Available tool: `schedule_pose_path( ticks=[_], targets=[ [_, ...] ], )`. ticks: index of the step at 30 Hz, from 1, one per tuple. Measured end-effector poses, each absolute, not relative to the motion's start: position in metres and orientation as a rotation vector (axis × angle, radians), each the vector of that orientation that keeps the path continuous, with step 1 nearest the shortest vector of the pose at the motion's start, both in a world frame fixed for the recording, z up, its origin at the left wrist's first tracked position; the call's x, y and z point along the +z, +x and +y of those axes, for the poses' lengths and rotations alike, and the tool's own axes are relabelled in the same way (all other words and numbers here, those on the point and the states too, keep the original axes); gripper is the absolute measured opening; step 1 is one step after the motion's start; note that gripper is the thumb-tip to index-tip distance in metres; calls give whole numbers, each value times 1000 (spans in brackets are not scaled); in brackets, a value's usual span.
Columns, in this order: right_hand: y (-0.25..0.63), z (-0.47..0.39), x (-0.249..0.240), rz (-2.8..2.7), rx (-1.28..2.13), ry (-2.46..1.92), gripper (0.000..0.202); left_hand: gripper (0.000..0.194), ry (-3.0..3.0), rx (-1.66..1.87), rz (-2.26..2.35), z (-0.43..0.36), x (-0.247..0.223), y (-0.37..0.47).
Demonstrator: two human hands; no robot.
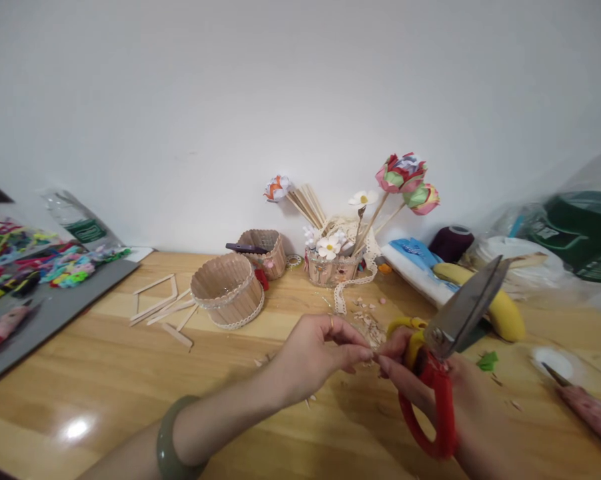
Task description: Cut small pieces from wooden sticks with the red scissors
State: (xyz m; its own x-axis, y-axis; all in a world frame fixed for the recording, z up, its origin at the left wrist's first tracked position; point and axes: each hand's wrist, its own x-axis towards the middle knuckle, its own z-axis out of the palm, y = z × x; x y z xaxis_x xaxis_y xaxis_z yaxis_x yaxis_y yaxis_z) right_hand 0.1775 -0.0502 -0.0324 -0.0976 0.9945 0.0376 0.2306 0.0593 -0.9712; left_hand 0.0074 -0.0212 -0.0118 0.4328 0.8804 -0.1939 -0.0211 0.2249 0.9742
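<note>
My left hand (313, 363), with a green bangle (173, 437) on its wrist, pinches its thumb and forefinger together over the middle of the table. What lies between these fingertips is too small to make out. My right hand (463, 393) meets it there, thumb and finger closed at the same spot. Hooked on that right hand is a pair of scissors (443, 407) with red and yellow handles, its blades pointing up and to the right. Behind the fingertips lies a small pile of wood scraps (373, 330).
A round stick basket (228, 287) and a second basket (275, 250) stand left of centre. Loose craft sticks (168, 300) lie beside them. Paper flowers (403, 173) rise from a lace-trimmed holder (333, 267). A banana (505, 317), a tissue pack (418, 267) and another blade (555, 375) are at right.
</note>
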Motion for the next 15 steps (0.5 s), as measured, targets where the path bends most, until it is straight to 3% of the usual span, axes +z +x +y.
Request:
schedule_pose_path(
  ticks=[15],
  targets=[
    [164,-57,-20,-1356,1188,-1283,26,12,1328,672,946,-21,-9,2]
  ],
)
